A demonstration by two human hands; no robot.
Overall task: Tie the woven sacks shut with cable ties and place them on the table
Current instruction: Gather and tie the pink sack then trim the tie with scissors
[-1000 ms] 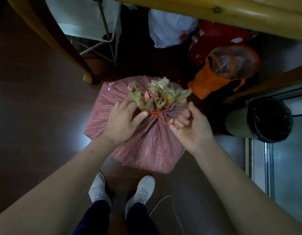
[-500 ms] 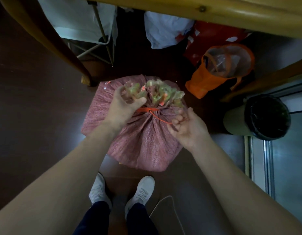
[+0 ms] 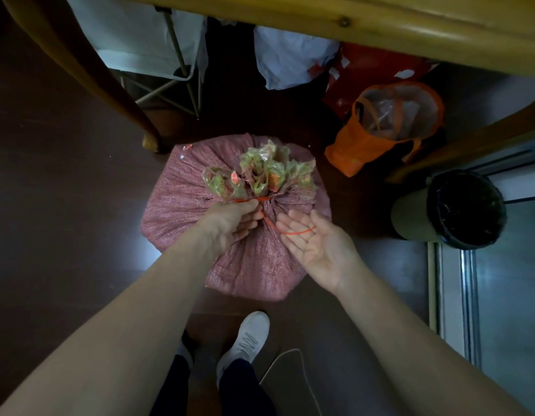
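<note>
A pink woven sack [image 3: 182,211] stands on the dark floor in front of my feet. Its gathered neck ends in a crumpled greenish plastic ruffle [image 3: 260,175]. An orange cable tie [image 3: 272,226] circles the neck just below the ruffle, and its loose tail runs down to the right. My left hand [image 3: 230,223] grips the bunched neck at the tie, fingers curled. My right hand [image 3: 314,244] lies palm up with straight fingers, and the tie's tail rests across them. The wooden table [image 3: 380,28] spans the top of the view.
A curved wooden table leg [image 3: 89,73] stands to the left of the sack. An orange bag [image 3: 377,127], a white bag [image 3: 290,58] and a red bag [image 3: 374,67] lie under the table. A bin with a black liner [image 3: 458,208] stands at right. A thin cord [image 3: 290,364] lies by my shoes.
My left hand came down from the ruffle to grip the neck at the tie. My right hand uncurled from pinching the tie's tail and now lies flat under it.
</note>
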